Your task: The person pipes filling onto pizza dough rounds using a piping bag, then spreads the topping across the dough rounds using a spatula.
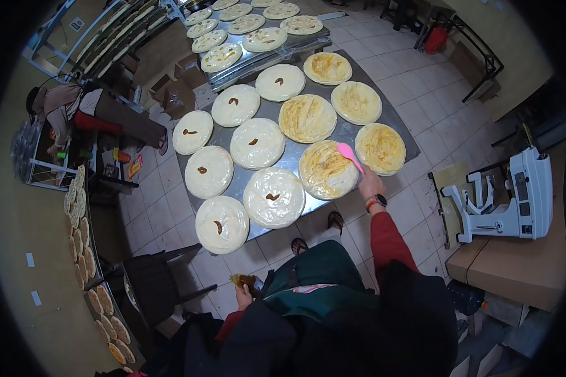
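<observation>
My right hand (371,186) is closed around the handle of a pink spoon (348,154). The spoon's bowl lies over the near edge row of a round flat dough (324,176) smeared with yellow-brown sauce. Low at my left side, my left hand (244,296) grips a container of brown sauce (248,282), partly hidden by my apron. Several other rounds, such as one dough round (307,119), carry the same smear. On the left, pale glossy rounds like this dough round (274,197) each bear one brown dab of sauce. All rest on a metal table (339,131).
Behind stands a second table (233,76) of topped rounds. A person (94,113) bends at a shelf on the left. A dark chair (160,276) is near my left; a white machine (516,201) stands right.
</observation>
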{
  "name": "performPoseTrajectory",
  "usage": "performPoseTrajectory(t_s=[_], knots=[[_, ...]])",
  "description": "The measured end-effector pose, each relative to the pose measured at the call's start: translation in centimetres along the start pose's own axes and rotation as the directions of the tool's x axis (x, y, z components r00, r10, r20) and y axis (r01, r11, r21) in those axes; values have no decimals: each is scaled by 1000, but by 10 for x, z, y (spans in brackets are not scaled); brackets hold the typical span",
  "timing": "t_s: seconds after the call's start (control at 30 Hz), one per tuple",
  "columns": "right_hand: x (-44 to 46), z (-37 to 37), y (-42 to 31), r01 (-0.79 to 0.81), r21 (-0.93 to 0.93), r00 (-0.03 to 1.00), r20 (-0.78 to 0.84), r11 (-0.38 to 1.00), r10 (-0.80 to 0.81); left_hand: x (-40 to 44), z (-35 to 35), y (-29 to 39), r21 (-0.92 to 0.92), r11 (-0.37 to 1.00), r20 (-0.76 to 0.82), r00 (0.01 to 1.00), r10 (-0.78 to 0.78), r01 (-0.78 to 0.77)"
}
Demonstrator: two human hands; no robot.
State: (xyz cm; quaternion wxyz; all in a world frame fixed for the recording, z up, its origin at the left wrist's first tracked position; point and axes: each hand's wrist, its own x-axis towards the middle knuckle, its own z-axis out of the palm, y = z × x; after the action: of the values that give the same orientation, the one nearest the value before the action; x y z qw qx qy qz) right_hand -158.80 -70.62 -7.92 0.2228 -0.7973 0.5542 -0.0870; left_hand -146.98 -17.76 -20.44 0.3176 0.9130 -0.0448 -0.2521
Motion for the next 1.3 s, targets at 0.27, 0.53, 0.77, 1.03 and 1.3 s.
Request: performPoseTrajectory(t_s=[0.27, 0.53, 0.77, 1.03, 1.3], knots=[[-118, 40, 57, 42, 100, 997, -65, 994, -36, -10, 6, 16, -68, 998, -117, 993, -7, -1], [-76, 31, 42, 29, 251, 989, -149, 968, 9, 4, -5, 28, -52, 999, 7, 1000, 16, -16], [-122, 41, 24, 246, 277, 969, -41, 929, -245, 0, -3, 30, -54, 996, -103, 993, 60, -66], [-126, 40, 18, 154, 242, 980, 88, 958, -180, 7, 7, 2, -14, 1000, 9, 1000, 25, -25], [-115, 34, 54, 40, 276, 997, -81, 960, -18, -8, -4, 19, -32, 996, 42, 996, -81, 82]])
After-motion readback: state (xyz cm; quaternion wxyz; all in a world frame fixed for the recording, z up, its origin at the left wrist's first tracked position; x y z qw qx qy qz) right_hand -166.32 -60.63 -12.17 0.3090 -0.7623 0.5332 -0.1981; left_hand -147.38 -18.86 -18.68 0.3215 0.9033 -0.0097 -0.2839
